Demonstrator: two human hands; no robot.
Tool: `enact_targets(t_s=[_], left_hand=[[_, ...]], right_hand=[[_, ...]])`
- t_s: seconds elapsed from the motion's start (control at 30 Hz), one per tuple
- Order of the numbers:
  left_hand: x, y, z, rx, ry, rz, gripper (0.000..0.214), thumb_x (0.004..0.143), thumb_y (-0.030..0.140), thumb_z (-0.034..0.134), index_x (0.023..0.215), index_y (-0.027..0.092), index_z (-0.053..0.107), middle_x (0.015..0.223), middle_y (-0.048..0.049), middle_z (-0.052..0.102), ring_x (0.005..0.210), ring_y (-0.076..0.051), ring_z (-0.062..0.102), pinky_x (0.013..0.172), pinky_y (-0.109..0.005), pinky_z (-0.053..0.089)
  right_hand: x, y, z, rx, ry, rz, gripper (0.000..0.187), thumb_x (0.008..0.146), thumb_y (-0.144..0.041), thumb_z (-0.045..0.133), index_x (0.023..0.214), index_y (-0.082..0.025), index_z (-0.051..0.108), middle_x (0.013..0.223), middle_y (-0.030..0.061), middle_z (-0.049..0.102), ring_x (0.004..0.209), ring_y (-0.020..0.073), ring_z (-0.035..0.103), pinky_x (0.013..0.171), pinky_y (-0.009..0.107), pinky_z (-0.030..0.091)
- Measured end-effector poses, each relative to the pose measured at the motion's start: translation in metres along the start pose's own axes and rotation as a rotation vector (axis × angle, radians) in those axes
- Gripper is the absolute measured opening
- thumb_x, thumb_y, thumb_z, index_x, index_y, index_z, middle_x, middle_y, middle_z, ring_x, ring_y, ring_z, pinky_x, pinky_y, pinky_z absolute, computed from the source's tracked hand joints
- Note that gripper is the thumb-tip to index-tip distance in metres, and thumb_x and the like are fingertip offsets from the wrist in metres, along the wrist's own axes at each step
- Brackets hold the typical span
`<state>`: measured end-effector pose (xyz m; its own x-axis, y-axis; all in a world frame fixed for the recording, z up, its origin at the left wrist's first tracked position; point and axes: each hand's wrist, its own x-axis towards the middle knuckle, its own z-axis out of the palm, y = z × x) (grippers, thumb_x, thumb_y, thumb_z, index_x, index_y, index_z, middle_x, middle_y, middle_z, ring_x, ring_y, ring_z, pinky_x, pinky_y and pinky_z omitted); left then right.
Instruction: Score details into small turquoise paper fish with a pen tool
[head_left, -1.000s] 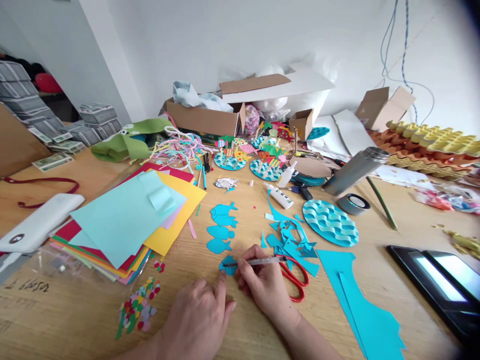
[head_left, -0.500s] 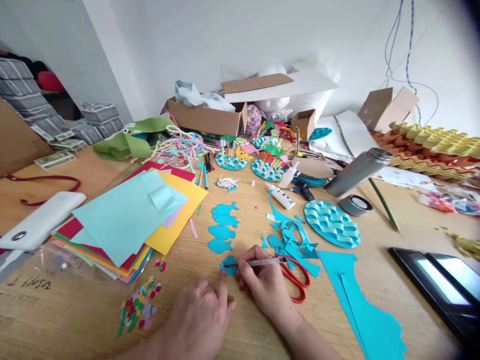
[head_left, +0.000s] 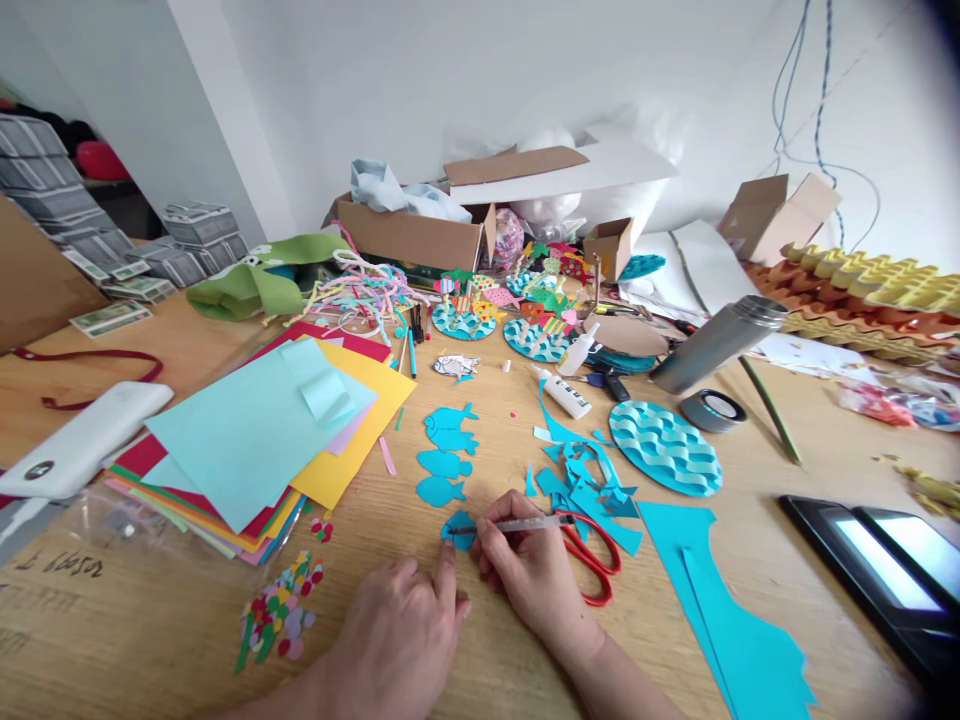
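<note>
A small blue paper fish lies on the wooden table, partly hidden by my fingers. My right hand grips a pen, its tip resting on the left part of that fish. With the index finger stretched out, my left hand presses the lower edge of the fish; its other fingers are bent and partly hidden. Further up lie several more blue paper fish, the upper ones with drawn lines. Red-handled scissors lie just right of my right hand, their blades under blue paper scraps.
Coloured paper sheets are stacked at left, above loose paper dots. A cut blue sheet, a wavy blue disc, a tape roll, a steel flask and a glue bottle are at right.
</note>
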<state>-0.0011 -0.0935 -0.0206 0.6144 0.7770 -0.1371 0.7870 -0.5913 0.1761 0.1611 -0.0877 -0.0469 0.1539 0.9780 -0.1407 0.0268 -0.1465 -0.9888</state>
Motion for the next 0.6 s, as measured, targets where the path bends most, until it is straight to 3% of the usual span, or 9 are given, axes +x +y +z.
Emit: enact_targets(t_s=[0.6], left_hand=[[0.0005, 0.0002, 0.0021, 0.037, 0.011, -0.010, 0.031, 0.098, 0.025, 0.050, 0.123, 0.010, 0.060, 0.079, -0.0095, 0.070, 0.077, -0.023, 0.068, 0.066, -0.029, 0.050]], right_hand=[[0.0002, 0.0007, 0.0004, 0.002, 0.003, 0.006, 0.035, 0.084, -0.050, 0.068, 0.074, -0.022, 0.050, 0.051, -0.0033, 0.057, 0.039, 0.0107, 0.049, 0.038, 0.020, 0.037]])
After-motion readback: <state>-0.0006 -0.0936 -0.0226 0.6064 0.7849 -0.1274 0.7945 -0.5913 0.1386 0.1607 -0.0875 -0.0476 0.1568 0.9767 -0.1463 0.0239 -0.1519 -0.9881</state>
